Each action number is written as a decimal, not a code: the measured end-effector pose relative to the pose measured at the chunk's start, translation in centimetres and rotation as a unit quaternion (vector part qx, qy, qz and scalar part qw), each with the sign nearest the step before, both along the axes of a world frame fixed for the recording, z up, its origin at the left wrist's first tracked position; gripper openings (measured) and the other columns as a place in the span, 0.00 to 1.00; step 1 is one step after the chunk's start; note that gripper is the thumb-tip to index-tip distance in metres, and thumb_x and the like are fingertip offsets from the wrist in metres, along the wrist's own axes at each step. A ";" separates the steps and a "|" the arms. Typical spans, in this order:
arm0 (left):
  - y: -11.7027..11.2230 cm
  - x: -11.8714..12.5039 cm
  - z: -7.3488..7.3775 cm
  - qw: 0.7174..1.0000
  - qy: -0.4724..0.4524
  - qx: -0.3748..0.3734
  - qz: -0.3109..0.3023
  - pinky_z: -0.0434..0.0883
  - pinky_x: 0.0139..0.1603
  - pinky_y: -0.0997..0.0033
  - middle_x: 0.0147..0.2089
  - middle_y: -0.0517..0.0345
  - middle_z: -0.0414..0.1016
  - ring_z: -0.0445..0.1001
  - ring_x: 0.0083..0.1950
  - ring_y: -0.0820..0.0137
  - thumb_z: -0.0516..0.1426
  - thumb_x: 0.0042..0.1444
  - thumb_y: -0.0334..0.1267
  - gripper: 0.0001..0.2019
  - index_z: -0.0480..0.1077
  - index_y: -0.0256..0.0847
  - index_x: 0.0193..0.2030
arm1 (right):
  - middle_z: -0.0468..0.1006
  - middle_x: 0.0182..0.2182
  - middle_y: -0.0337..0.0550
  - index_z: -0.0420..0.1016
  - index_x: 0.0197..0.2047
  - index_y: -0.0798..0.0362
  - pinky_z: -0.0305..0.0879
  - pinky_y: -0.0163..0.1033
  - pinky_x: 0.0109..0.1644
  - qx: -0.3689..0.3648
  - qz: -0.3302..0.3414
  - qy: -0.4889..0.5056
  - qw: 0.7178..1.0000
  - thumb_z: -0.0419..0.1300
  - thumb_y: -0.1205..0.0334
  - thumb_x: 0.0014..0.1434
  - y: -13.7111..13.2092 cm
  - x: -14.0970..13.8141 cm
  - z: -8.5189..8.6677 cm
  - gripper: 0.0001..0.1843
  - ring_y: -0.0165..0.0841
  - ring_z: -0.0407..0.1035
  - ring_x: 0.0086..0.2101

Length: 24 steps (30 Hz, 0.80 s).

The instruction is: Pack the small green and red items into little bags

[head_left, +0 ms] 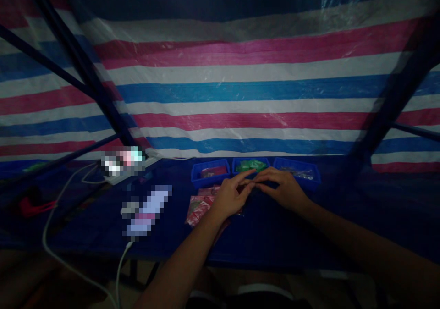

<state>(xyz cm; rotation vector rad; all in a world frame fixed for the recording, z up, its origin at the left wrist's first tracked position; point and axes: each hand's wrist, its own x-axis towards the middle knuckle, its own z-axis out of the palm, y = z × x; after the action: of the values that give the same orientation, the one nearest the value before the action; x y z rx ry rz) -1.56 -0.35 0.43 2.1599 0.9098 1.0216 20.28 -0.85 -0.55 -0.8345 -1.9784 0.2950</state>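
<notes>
My left hand [232, 198] and my right hand [282, 187] meet fingertip to fingertip above the dark blue table. Both are closed in a pinch, and whatever lies between the fingers is too small and dark to make out. Under and beside my left hand lies a pile of flat clear packets with red and pink contents [199, 207]. Just behind the hands stand three blue bins: a left bin [195, 177] with pinkish packets, a middle bin [235, 167] with green pieces [248, 166], and a right bin [316, 177] with small greyish pieces in clear wrapping [298, 173].
On the left lies a blurred-out phone-like object [149, 210] with a white cable [119, 267] attached. A white power strip [118, 177] sits behind it. Dark metal poles [106, 102] slant at both sides, before a striped plastic sheet [240, 89].
</notes>
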 end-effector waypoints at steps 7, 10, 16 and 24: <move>-0.1 0.2 0.0 0.999 0.004 0.042 0.006 0.75 0.58 0.60 0.54 0.56 0.83 0.82 0.52 0.63 0.57 0.68 0.41 0.23 0.65 0.49 0.69 | 0.85 0.41 0.41 0.85 0.43 0.44 0.75 0.48 0.50 -0.025 -0.015 0.021 0.999 0.66 0.59 0.64 0.2 0.7 0.9 0.06 0.39 0.80 0.43; 0.0 0.3 0.1 0.998 -0.018 0.060 0.007 0.73 0.63 0.60 0.54 0.56 0.83 0.80 0.56 0.64 0.57 0.67 0.39 0.21 0.67 0.47 0.66 | 0.85 0.41 0.42 0.85 0.43 0.45 0.76 0.47 0.49 -0.035 -0.042 0.042 0.998 0.67 0.55 0.63 0.7 1.7 1.6 0.07 0.40 0.80 0.42; 0.4 -0.1 0.2 0.993 -0.016 0.088 0.072 0.75 0.56 0.63 0.48 0.55 0.83 0.81 0.50 0.65 0.55 0.69 0.39 0.15 0.71 0.44 0.60 | 0.86 0.38 0.46 0.85 0.42 0.48 0.78 0.46 0.42 -0.099 -0.133 0.083 0.983 0.70 0.48 0.58 3.0 6.4 4.8 0.15 0.41 0.81 0.36; 1.4 -0.5 -0.1 0.985 0.049 0.123 0.109 0.74 0.58 0.60 0.49 0.56 0.83 0.81 0.52 0.64 0.57 0.67 0.37 0.12 0.75 0.45 0.55 | 0.85 0.41 0.46 0.83 0.44 0.48 0.77 0.48 0.46 -0.016 -0.180 0.016 0.983 0.66 0.52 0.63 3.8 10.9 4.8 0.11 0.41 0.80 0.40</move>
<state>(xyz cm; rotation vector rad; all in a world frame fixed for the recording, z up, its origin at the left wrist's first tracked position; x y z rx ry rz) -2.09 1.07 0.34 2.3701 1.1391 1.1963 31.22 2.90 4.26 -1.1789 -1.7550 0.1265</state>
